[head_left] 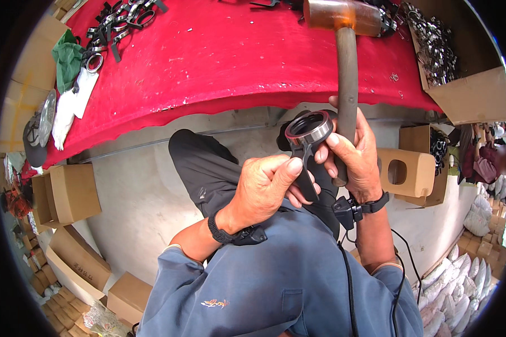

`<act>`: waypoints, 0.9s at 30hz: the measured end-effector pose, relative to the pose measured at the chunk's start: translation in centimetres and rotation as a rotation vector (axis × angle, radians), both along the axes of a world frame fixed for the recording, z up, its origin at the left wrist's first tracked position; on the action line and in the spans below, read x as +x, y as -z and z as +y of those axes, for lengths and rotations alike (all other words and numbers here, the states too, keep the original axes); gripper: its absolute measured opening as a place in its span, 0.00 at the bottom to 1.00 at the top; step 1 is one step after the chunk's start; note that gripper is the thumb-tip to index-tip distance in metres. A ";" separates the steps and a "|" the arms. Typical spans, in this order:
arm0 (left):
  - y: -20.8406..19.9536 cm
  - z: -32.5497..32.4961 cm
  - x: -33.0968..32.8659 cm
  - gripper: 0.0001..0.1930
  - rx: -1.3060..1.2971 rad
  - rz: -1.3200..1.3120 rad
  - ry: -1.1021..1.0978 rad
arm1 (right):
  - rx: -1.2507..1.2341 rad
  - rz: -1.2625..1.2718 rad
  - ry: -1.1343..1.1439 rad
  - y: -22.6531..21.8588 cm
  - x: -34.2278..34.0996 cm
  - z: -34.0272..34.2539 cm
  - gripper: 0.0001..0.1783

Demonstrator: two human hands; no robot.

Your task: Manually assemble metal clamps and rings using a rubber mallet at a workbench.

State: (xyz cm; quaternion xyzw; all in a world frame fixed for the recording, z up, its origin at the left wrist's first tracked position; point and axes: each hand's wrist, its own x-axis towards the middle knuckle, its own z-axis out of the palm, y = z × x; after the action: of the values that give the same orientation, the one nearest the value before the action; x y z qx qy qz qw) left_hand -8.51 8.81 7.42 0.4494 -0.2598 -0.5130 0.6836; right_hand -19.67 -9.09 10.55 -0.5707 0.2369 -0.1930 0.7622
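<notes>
A black part with a ring at its top, a bright silver metal band (315,135) around that ring and a flat black stem (305,174) is held up over my lap. My left hand (264,182) pinches the stem between thumb and fingers. In my right hand (357,154) is a mallet with a wooden handle (347,78) and an amber, translucent head (343,17). The handle stands upright in the palm, head away from me over the table. My right thumb and fingertips also reach the ring's right side.
Across the front lies a table with a red cover (225,56). Several similar ringed parts (121,25) are piled at its far left, beside a green cloth (67,59). A cardboard box of metal pieces (466,95) sits far right. More boxes (76,194) stand on the floor both sides.
</notes>
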 end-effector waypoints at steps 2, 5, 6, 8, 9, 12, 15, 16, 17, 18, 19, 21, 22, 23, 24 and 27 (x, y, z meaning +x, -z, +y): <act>-0.2 0.4 0.8 0.27 0.024 -0.007 -0.042 | 0.036 0.017 -0.005 -0.1 1.2 0.5 0.40; -0.1 1.1 2.3 0.25 0.095 -0.163 -0.092 | 0.027 0.047 -0.091 1.0 1.6 0.2 0.35; 0.3 0.9 3.9 0.23 0.117 -0.306 -0.123 | -0.043 0.098 0.021 1.0 2.3 0.9 0.33; -0.3 1.3 8.6 0.20 0.155 -0.583 -0.167 | -0.054 0.146 0.066 2.1 1.9 0.4 0.31; -0.3 1.4 11.3 0.18 0.234 -0.797 -0.224 | -0.037 0.160 0.083 2.3 1.2 0.0 0.32; -0.2 2.8 21.3 0.18 0.290 -1.097 -0.414 | 0.034 0.165 0.122 2.8 -0.3 -0.4 0.34; -0.7 4.1 34.9 0.22 0.543 -1.441 -0.573 | 0.042 0.158 0.161 3.5 -1.5 -1.2 0.34; -0.6 4.9 39.8 0.23 0.558 -1.551 -0.652 | 0.052 0.141 0.162 3.5 -1.5 -1.3 0.34; -1.2 5.1 43.7 0.24 0.650 -1.598 -0.656 | 0.057 0.144 0.178 3.8 -1.9 -1.7 0.34; -1.5 4.7 46.3 0.26 0.734 -1.642 -0.654 | 0.060 0.150 0.204 4.1 -2.3 -2.0 0.34; -0.4 4.1 47.9 0.25 0.894 -1.864 -0.835 | 0.067 0.139 0.209 4.2 -2.7 -2.1 0.34; 0.0 -0.7 47.0 0.22 0.906 -2.046 -1.005 | 0.016 0.174 0.268 4.5 -3.4 -2.5 0.36; 0.2 -2.5 46.9 0.19 0.763 -1.996 -0.973 | 0.021 0.160 0.266 4.8 -3.4 -2.6 0.36; 0.4 -6.2 44.5 0.16 0.494 -1.906 -0.931 | 0.016 0.188 0.278 5.1 -3.9 -2.7 0.36; 1.1 -8.9 43.1 0.11 0.385 -1.993 -0.869 | 0.013 0.205 0.266 5.4 -4.2 -2.9 0.36; 4.2 -17.7 36.2 0.09 0.224 -1.883 -0.590 | 0.015 0.212 0.259 5.7 -4.7 -3.0 0.35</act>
State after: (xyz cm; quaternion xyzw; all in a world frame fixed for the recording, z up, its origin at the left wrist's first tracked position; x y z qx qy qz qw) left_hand 27.72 -8.91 3.20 0.7821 -0.5247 0.2223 0.2523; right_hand -24.36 -12.10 4.85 -0.5468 0.3888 -0.2266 0.7060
